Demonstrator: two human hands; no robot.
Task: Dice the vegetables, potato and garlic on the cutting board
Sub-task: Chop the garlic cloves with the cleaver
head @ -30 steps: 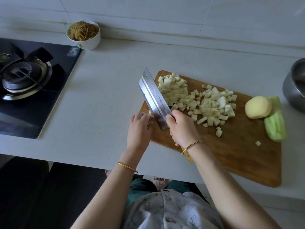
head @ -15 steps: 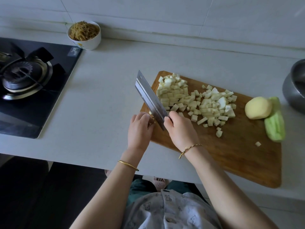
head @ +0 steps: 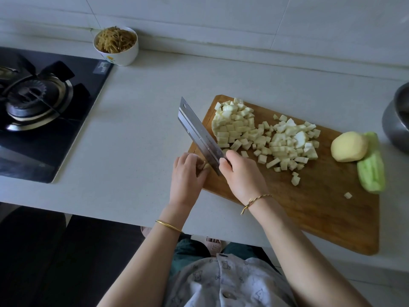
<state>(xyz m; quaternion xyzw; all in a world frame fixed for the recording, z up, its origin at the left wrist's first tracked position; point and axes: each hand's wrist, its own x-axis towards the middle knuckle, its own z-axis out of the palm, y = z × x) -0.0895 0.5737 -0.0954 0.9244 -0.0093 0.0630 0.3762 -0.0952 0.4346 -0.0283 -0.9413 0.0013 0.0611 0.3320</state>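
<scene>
A cleaver (head: 199, 134) is gripped by the right hand (head: 241, 176), the fingers curled tight round its handle and the blade slanted over the left end of the wooden cutting board (head: 321, 207). A small pale piece (head: 205, 166) is held at the board's left edge under the curled fingertips of the left hand (head: 188, 173), just beside the blade. Pale diced cubes (head: 265, 138) are heaped on the board's far half, and a peeled potato (head: 348, 146) and a peeled green vegetable (head: 371, 171) are laid touching at its right edge.
</scene>
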